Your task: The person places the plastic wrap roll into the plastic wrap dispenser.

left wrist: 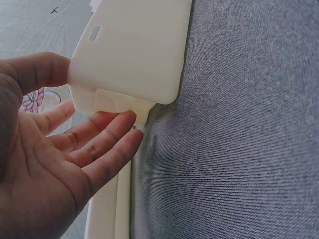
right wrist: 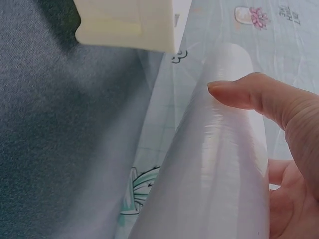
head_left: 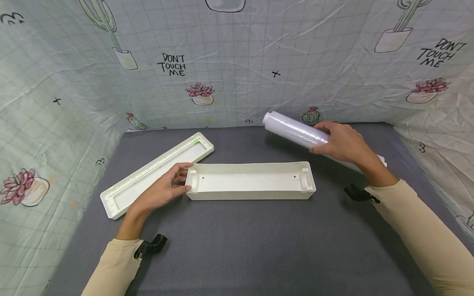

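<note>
A long white plastic box (head_left: 244,195), hollow side up, lies across the middle of the table. My left hand (head_left: 163,189) grips its left end; in the left wrist view the thumb lies at one corner of the box (left wrist: 134,50) and fingertips (left wrist: 130,119) touch the end wall. Up and to the right, my right hand (head_left: 342,142) holds a shiny roll of cling film (head_left: 292,128), tilted with its left end higher. In the right wrist view the thumb lies along the film roll (right wrist: 214,164), while the other fingers are mostly hidden behind it.
A long, shallow white lid (head_left: 148,176) with a small green piece (head_left: 196,142) near its far end lies slantwise behind my left hand. Grey cloth (head_left: 259,246) covers the table. A printed curtain (head_left: 237,61) hangs along the back and sides.
</note>
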### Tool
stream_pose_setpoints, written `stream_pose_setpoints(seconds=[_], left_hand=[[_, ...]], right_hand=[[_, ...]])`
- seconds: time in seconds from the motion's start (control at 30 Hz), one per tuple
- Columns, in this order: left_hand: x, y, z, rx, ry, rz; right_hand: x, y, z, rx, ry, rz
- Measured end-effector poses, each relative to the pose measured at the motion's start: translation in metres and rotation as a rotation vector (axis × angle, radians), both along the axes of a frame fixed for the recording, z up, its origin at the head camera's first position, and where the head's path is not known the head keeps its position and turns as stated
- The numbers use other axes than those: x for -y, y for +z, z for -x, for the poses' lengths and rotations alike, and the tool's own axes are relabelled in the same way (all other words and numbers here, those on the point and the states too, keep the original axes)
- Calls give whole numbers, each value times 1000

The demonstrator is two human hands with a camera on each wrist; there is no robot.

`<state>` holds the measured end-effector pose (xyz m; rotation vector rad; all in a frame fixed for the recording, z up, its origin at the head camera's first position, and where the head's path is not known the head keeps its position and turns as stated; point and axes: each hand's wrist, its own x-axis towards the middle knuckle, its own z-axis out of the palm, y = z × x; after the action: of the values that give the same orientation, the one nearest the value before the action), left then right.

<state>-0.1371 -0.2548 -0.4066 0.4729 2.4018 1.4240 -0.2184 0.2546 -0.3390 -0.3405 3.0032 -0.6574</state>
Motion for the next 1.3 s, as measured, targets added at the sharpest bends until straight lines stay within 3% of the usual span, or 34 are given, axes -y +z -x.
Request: stream_pose_setpoints(seconds=[0.7,1.3], left_hand=[[0,2,0,9,4,4],[0,3,1,17,-4,7]], right_hand=[[26,14,-18,-53,72,-51],[45,14,-26,-86,133,-42]])
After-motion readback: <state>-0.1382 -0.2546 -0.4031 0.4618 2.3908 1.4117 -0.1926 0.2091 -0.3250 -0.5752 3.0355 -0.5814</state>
